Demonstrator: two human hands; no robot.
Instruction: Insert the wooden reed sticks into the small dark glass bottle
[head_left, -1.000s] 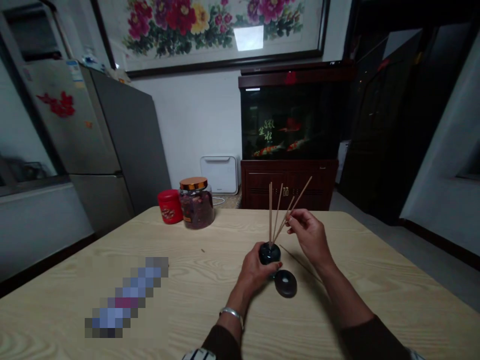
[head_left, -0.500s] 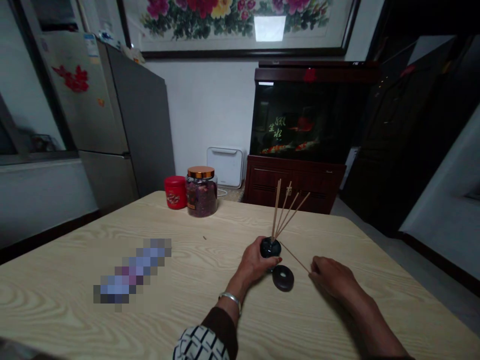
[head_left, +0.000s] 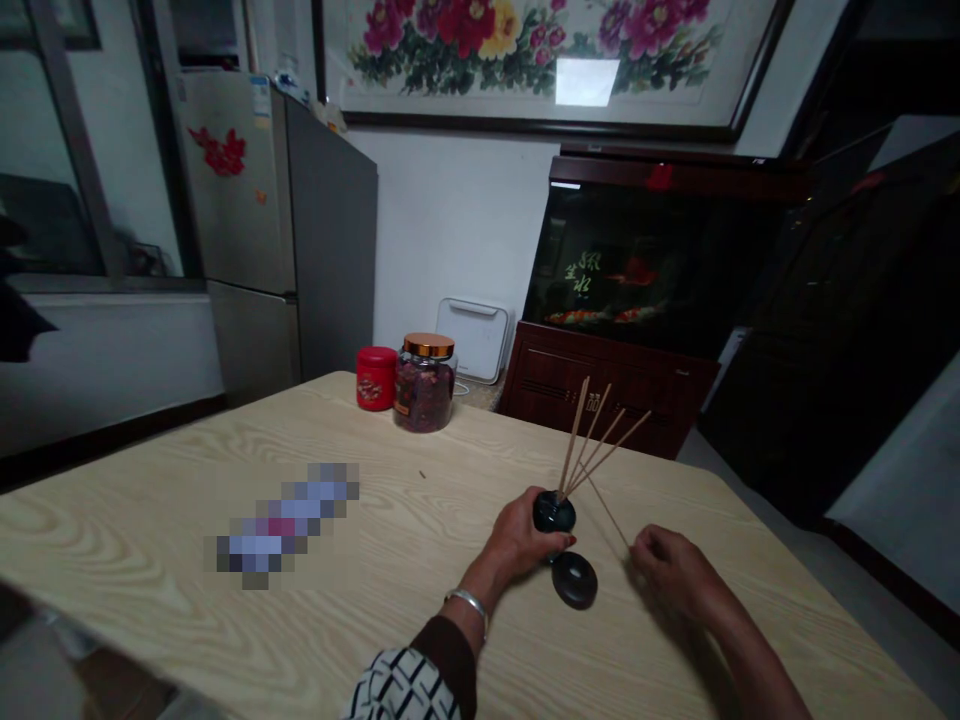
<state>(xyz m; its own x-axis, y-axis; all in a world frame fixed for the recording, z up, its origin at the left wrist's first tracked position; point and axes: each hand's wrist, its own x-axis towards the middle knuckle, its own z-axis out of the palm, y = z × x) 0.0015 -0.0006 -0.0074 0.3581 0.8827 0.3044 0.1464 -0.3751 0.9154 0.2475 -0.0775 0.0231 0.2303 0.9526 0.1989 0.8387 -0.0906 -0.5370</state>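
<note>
sleeve (head_left: 401, 685) with a black and white pattern is seen at the lower edge of the view, and a silver bracelet (head_left: 466, 605) is worn on the left wrist. the left hand (head_left: 517, 535) is closed firmly around a dark round bottle (head_left: 553, 513), which is held upright over the pale wood-grain table (head_left: 150, 510). four wooden sticks (head_left: 600, 440) are fanned out from the bottle's top. a dark ring (head_left: 574, 580) is laid flat on the table just beside the bottle, close under the left hand. the right hand (head_left: 667, 570) is kept apart to the right, half open, with the fingers loosely curled. a fifth thin stick (head_left: 606, 508) is seen running from near the bottle down to those fingers, but whether it is gripped cannot be told. a blurred object (head_left: 285, 525) is left on the table to the left. a red tin (head_left: 376, 378) and a glass jar (head_left: 425, 382) of dried petals with a copper lid are placed near the far edge. beyond the table, a white box (head_left: 472, 340) is set by the wall, a fish tank (head_left: 652, 260) is mounted on a wooden cabinet (head_left: 600, 395), a fridge (head_left: 289, 230) is placed at the left, and a peony painting (head_left: 525, 50) is hung above.
</note>
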